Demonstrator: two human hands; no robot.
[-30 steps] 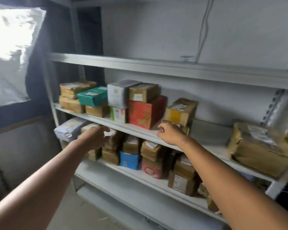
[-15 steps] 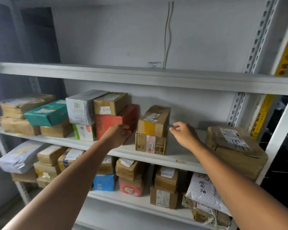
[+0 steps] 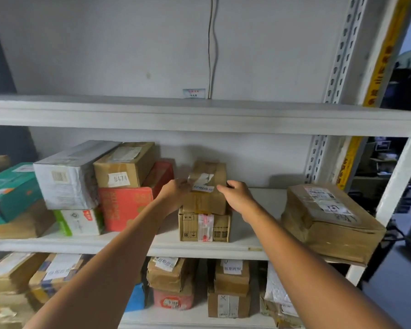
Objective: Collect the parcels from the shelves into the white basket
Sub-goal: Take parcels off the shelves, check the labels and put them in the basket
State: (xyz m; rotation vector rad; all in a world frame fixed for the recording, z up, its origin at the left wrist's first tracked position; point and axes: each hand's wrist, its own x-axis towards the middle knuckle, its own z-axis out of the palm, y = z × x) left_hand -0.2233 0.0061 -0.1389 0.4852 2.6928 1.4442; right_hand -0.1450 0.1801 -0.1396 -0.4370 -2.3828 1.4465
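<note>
A small brown taped parcel point(image 3: 208, 186) with a white label lies on top of a printed cardboard box point(image 3: 204, 225) in the middle of the middle shelf point(image 3: 166, 245). My left hand point(image 3: 175, 192) grips the parcel's left side. My right hand point(image 3: 237, 195) grips its right side, with the fingers curled over the top edge. Both arms reach forward from the bottom of the view. The white basket is not in view.
Left of the parcel stand a red box point(image 3: 128, 207), a brown box marked 8474 point(image 3: 125, 167), a grey-wrapped box point(image 3: 69, 176) and a green box point(image 3: 10, 191). A large brown parcel point(image 3: 328, 219) overhangs the shelf at right. Several parcels fill the lower shelf. A steel upright point(image 3: 399, 186) stands at right.
The view has turned right and moved closer to the shelf. Both hands have moved in from either side and closed on the small brown parcel on top of the stack.
</note>
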